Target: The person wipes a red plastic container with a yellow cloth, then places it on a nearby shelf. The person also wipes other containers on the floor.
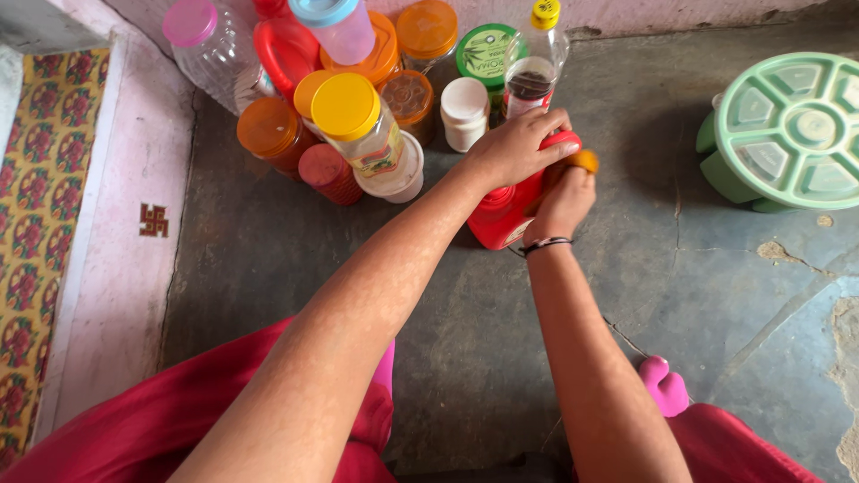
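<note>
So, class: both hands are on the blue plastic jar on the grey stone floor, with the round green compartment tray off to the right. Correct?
Not quite: in the head view the plastic jar is red, not blue. The left hand and right hand are on it, on the grey stone floor, with the round green compartment tray off to the right.

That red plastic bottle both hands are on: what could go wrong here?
The left hand grips the red plastic bottle while the right hand works its orange cap; if it slips, contents might spill on the grey stone floor. A tipped bottle could also knock the crowded yellow-lidded jar nearby.
</note>
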